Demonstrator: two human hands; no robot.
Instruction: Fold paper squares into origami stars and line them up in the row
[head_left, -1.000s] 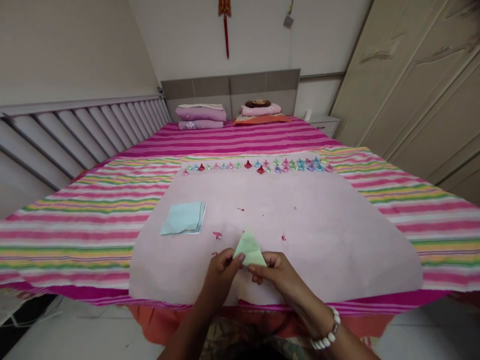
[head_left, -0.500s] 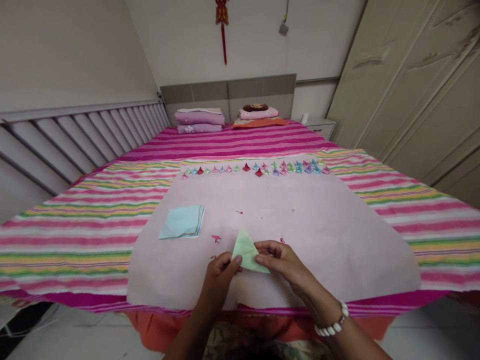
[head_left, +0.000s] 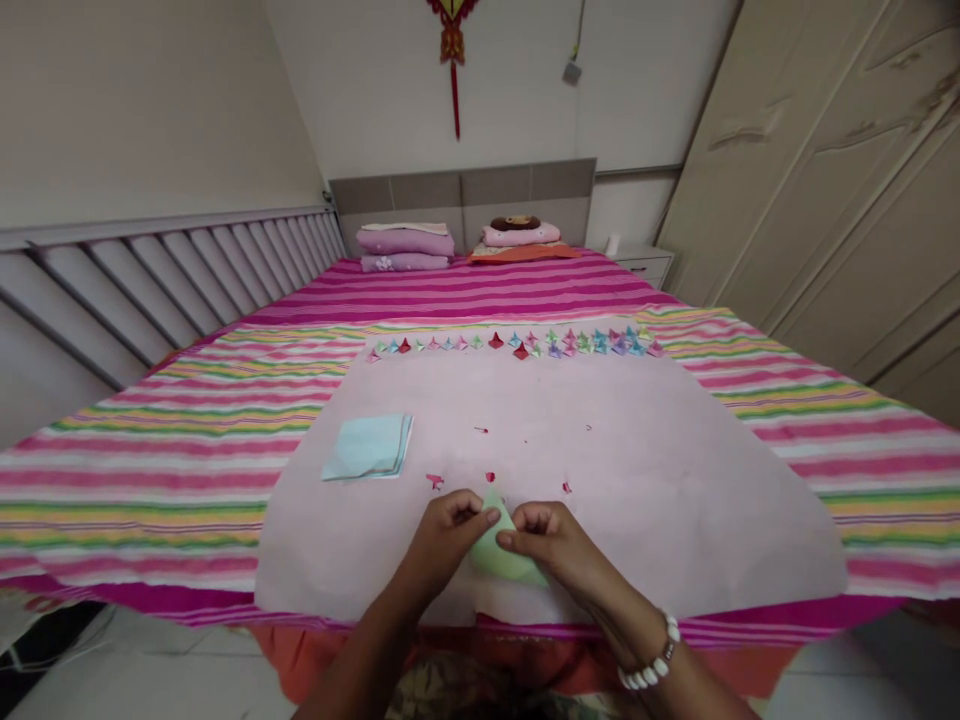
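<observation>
A light green folded paper (head_left: 504,563), triangular in outline, is held between my two hands just above the pale sheet. My left hand (head_left: 448,532) pinches its upper left edge close to the tip, thumb on top. On the opposite edge, my right hand (head_left: 551,540) grips the paper between thumb and curled fingers. Small red paper scraps lie around it: one scrap (head_left: 490,477) just beyond the tip, another (head_left: 435,482) to the left, a third (head_left: 566,487) to the right.
A stack of light blue paper squares (head_left: 367,446) lies to the left on the pale sheet (head_left: 660,480). Several small folded paper pieces (head_left: 520,352) in many colours line its far edge. Striped bedding (head_left: 787,400) surrounds the sheet; a railing (head_left: 225,270) stands at left.
Both hands have shifted up along the green paper towards its tip. The paper has moved slightly nearer to me, and a red scrap beyond the tip now shows.
</observation>
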